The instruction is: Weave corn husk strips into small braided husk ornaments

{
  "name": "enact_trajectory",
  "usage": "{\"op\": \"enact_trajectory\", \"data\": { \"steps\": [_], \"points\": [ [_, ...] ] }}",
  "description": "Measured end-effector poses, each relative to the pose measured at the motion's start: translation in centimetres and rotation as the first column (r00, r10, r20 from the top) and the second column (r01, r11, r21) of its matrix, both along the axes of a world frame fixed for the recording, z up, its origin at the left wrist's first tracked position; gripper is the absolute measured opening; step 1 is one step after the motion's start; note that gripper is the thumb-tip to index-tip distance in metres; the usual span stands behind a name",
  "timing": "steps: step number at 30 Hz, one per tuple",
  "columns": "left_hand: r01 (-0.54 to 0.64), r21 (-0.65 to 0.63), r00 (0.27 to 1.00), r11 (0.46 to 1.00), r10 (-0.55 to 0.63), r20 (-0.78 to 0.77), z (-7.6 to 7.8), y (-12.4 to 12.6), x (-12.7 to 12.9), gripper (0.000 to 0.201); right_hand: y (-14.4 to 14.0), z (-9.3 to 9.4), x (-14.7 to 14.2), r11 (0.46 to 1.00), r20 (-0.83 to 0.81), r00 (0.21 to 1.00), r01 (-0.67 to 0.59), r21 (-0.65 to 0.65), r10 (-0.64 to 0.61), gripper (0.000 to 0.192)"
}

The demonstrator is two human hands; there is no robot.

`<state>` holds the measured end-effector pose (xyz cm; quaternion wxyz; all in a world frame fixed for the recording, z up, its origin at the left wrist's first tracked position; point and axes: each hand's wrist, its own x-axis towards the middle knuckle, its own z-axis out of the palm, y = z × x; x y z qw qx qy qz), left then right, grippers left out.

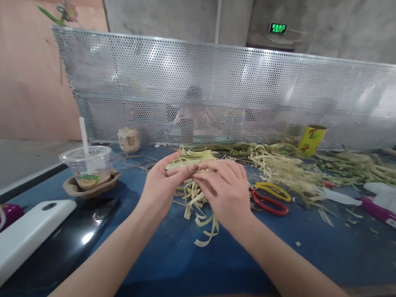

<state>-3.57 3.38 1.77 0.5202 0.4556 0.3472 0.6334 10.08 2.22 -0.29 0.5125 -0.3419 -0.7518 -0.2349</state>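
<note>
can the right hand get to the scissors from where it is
Probably yes: the scissors lie flat on the table just beside the right hand, nothing between them, though that hand now grips the leaf strips.

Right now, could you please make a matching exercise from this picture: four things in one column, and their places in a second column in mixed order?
Things:
1. scissors
2. plastic cup
3. yellow roll
4. bundle of leaf strips

Places:
A. far back, by the perforated metal screen
B. held between the left hand and the right hand
C. in a paper tray, left of the hands
D. flat on the blue table, just right of the right hand

Pairs: 1-D, 2-C, 3-A, 4-B
</note>
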Motion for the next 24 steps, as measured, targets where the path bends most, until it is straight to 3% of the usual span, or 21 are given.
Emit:
{"op": "enact_trajectory", "data": {
  "steps": [3, 5, 9, 12, 14, 24],
  "points": [
    [-0.014, 0.032, 1.000, 0.999, 0.014, -0.027, 0.1, -0.3, 0.0, 0.074, 0.1, 0.2, -0.1, 0.977, -0.218, 0.964, -0.182, -0.110, 0.155, 0.008],
    [-0.025, 0.057, 0.999, 0.998, 0.028, -0.045, 0.1, -0.4, 0.0, 0.073, 0.2, 0.5, -0.1, 0.930, -0.388, 0.898, -0.305, -0.206, 0.208, 0.005],
    [-0.051, 0.146, 0.990, 0.988, 0.069, -0.123, 0.2, -0.5, 0.0, 0.071, 0.4, 1.0, 0.1, 0.754, -0.643, 0.721, -0.566, -0.334, 0.257, 0.005],
    [-0.032, 0.203, 0.981, 0.979, 0.070, -0.181, 0.1, -0.5, -0.1, 0.072, 0.6, 1.1, 0.4, 0.607, -0.745, 0.578, -0.736, -0.299, 0.334, 0.004],
    [-0.006, 0.200, 0.983, 0.980, 0.043, -0.179, 0.1, -0.5, -0.1, 0.074, 0.8, 1.1, 0.6, 0.556, -0.772, 0.520, -0.787, -0.267, 0.366, 0.003],
    [0.116, 0.132, 0.989, 0.984, -0.102, -0.105, 0.0, -0.6, 0.5, 0.079, 0.2, 1.5, 0.8, 0.571, -0.801, 0.479, -0.792, -0.217, 0.360, 0.005]
  ]
}}
